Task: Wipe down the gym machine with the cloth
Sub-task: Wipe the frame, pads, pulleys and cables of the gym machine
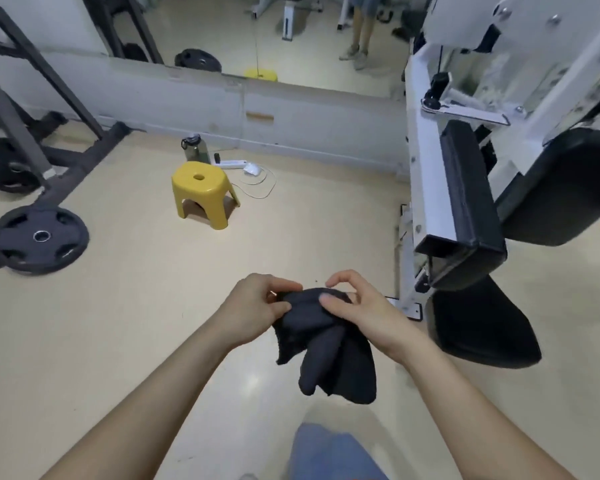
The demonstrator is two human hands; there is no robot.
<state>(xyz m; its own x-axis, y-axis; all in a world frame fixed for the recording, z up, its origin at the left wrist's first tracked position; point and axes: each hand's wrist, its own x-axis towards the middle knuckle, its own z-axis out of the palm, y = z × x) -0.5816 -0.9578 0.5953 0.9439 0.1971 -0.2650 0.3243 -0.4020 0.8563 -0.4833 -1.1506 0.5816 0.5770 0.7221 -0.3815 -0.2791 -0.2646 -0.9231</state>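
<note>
The left hand (253, 308) is pinching the dark cloth (326, 351), and the right hand (364, 310) is gripping its bunched top with curled fingers. The cloth is hanging between them, apart from the gym machine (465, 209) to their right; all the wiping seems to be lying ahead. The bottle (195, 149) far beyond the fingers is hiding its contents.

yel stool (201, 192) on beige floor, hole in seat | dk btl (195, 148) just behind it, nr wall | wht pwr strip (230, 163) + wht adapter (252, 169) w/ looped cable, R of btl | blk wt plate (39, 239) far L, by foot of dk rack (14, 109) | 2nd plate (9, 168) by rack upright | wall mirror (222, 32) at back
</note>
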